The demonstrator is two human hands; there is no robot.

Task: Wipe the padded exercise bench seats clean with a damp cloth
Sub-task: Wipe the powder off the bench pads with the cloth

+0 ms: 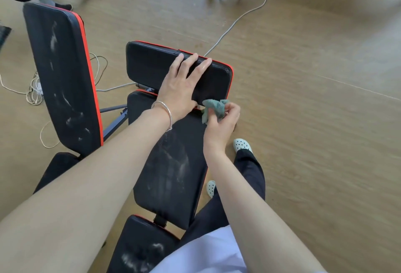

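Bare forearms, short-sleeved.
Wears a silver bangle (pixel 163 111) at left wrist, white top (pixel 206 251), dark trousers (pixel 249 175), white perforated clogs (pixel 242 145).

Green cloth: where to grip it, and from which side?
Grip the green cloth by its bunched lower part, coming from the right, as the right hand does. Its loose end lies at the near edge of the top pad, and the left hand, flat on that pad, blocks the left side.
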